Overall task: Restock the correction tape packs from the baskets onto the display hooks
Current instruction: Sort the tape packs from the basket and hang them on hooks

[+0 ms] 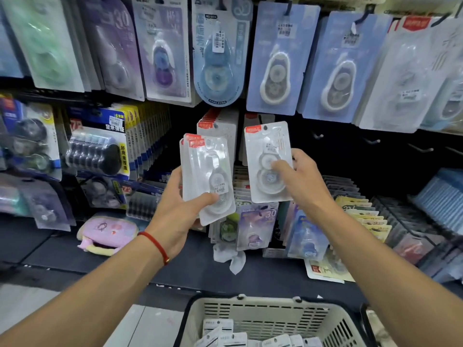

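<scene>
Above basket (263,314): right hand (304,176) pinches single correction tape pack (268,161), not yet hooked; left hand (175,209) grips reserve stack (208,176). Behind them, few packs hung (216,127). More packs in basket; restock judged midway.

Wall: a dark display panel (363,156) above and beyond the fingertips, crowded with hanging blister-card stationery.
Pegs: bare metal hooks (421,148) right of the fingers.
Shelf: a dark ledge (62,251) below the fingers, bearing a pink pouch (107,234).
Floor: pale tiles (150,326) far below.
Light: even, indoor.
</scene>
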`<state>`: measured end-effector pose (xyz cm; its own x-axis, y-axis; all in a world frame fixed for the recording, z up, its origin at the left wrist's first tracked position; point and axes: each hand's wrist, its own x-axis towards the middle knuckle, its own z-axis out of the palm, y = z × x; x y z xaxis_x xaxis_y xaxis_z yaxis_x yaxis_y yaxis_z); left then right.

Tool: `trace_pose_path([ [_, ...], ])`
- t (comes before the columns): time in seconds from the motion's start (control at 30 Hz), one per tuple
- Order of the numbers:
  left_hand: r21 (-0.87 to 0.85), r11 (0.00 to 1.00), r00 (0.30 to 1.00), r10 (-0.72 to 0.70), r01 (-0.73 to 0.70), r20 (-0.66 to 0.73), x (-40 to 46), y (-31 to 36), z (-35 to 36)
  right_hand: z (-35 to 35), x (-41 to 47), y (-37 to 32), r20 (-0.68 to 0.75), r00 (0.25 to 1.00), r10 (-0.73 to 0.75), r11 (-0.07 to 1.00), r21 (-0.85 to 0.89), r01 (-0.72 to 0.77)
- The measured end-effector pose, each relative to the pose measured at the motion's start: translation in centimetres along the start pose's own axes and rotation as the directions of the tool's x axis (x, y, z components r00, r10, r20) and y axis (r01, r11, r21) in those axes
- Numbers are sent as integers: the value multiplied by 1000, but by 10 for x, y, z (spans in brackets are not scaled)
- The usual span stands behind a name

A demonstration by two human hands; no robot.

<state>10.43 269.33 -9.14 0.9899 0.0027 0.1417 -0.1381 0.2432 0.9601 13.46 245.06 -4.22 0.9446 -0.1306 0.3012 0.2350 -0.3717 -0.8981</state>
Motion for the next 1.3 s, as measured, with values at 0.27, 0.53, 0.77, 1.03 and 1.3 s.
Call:
trace_pose_path([
  [0.27, -34, 997, 997, 70, -70, -18, -1, 9, -3, 1, 2, -3, -24, 1000, -11, 997, -81, 9],
  [0.53, -82, 997, 1000, 8, -7, 16, -4, 4, 7, 11, -9, -10, 215, 976, -28, 967, -242, 81],
  [0.77, -174, 976, 983, -104, 130, 151, -8, 2, 13, 29, -28, 3, 279, 959, -50, 993, -93, 78],
  [1.03, -112, 994, 1000, -12, 10, -22, -5, 3, 9, 18, -21, 13, 44, 999, 28, 996, 87, -32],
  [1.3, -12, 998, 995, 53, -55, -89, -5, 1, 8, 13, -13, 22, -48, 998, 27, 981, 193, -18],
])
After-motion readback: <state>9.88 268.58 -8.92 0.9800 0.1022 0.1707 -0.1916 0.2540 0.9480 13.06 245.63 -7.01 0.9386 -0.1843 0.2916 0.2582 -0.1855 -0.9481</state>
